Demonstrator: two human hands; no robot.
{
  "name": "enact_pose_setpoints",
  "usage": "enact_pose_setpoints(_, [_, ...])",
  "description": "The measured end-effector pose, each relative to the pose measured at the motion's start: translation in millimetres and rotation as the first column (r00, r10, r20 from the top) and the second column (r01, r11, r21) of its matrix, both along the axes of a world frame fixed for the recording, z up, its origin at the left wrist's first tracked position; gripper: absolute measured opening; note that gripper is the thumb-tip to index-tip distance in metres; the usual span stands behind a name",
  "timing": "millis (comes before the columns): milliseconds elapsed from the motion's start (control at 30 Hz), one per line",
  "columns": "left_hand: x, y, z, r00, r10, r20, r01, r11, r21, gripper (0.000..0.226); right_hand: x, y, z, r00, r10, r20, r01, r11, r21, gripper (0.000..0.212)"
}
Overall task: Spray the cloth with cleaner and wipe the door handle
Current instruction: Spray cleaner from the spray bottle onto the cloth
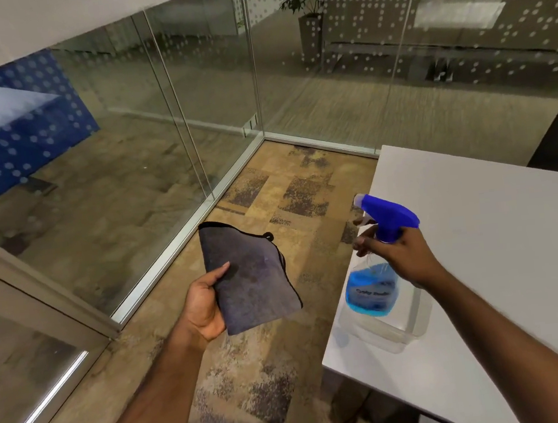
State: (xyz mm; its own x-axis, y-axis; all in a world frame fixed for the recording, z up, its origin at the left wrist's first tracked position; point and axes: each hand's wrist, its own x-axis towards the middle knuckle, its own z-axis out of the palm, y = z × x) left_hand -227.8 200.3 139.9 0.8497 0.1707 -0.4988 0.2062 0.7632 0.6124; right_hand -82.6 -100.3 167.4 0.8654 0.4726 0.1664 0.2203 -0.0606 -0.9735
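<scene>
We hold the grey cloth flat in our left hand, fingers pinching its near edge, while our right hand grips the spray bottle above the table, nozzle aimed left at the cloth nearby.

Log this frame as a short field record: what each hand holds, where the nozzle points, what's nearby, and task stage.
left hand: left hand holds a folded grey cloth, flat side up
right hand: right hand grips the spray bottle at the neck
nozzle: points left, toward the cloth
bottle contents: blue liquid, partly full
nearby: white table on the right; glass wall on the left
door handle: not in view
stage: spraying step, wiping not yet begun
</scene>
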Motion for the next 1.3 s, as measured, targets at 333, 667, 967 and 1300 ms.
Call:
enact_pose_setpoints(333, [-1.8, 6.2, 11.4, 1.0, -0.02, -0.018, 0.021, 0.999, 0.038, 0.047, -43.5, 42.0, -2.3, 0.959, 0.276, -0.061, -0.283, 0.941, -0.185, 0.044])
enact_pose_setpoints(667, [-10.6, 17.1, 11.4, 1.0, -0.022, -0.009, 0.022, 0.995, 0.092, 0.035, -69.0, 63.5, -12.7, 0.903, 0.381, -0.196, -0.426, 0.849, -0.313, 0.039])
enact_pose_setpoints(967, [-16.9, 33.2, 11.2, 0.999, -0.04, 0.026, 0.037, 0.995, 0.097, 0.033, -77.4, 68.5, -19.0, 0.948, 0.306, -0.09, -0.319, 0.89, -0.327, 0.021])
enact_pose_setpoints(1300, [-19.5, 33.7, 15.2, 0.998, -0.035, 0.051, 0.03, 0.995, 0.09, 0.041, -82.7, 74.0, -21.0, 0.97, 0.23, -0.079, -0.243, 0.914, -0.326, 0.033])
